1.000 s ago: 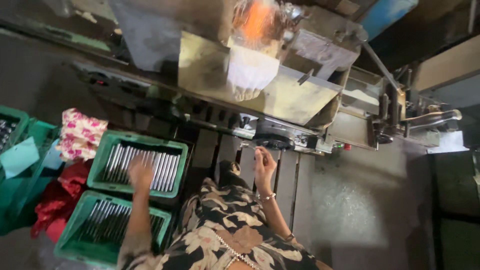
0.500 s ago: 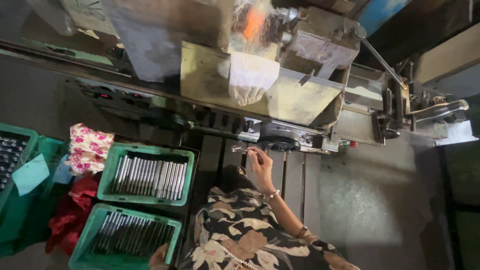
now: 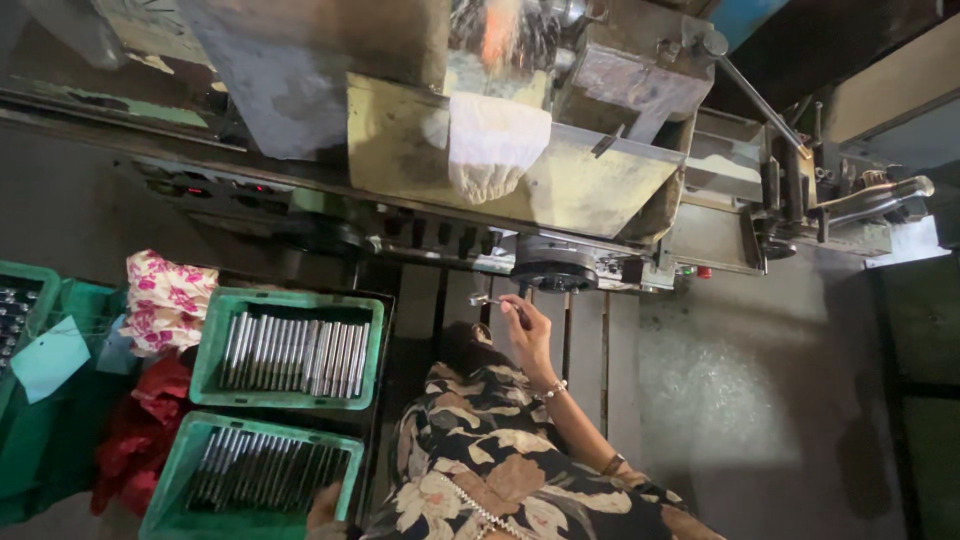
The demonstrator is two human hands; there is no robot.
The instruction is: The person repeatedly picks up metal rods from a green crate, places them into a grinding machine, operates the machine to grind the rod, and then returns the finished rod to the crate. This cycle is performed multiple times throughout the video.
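Observation:
My right hand [image 3: 527, 328] is raised in front of the grinding machine [image 3: 560, 170] and pinches a short metal rod [image 3: 488, 299] by one end, just below the machine's round dark knob [image 3: 552, 272]. Only a sliver of my left hand [image 3: 323, 507] shows at the bottom edge, beside the right corner of the near green crate [image 3: 180, 470] of metal rods. Its fingers are hidden. A second green crate [image 3: 214, 345] filled with several rods lies just beyond it. My flower-print sleeve [image 3: 480, 440] fills the lower middle.
A white cloth [image 3: 492, 140] hangs over the machine's yellowish tray, with sparks above it. Levers and handles [image 3: 870, 195] stick out at the right. A flowered cloth [image 3: 165, 300] and a red cloth [image 3: 145, 420] lie left of the crates, with more green bins [image 3: 30, 300] at the far left.
My left hand drew back from the far crate to the bottom edge of the view. My right hand stayed up near the machine, now with a rod showing in its fingers.

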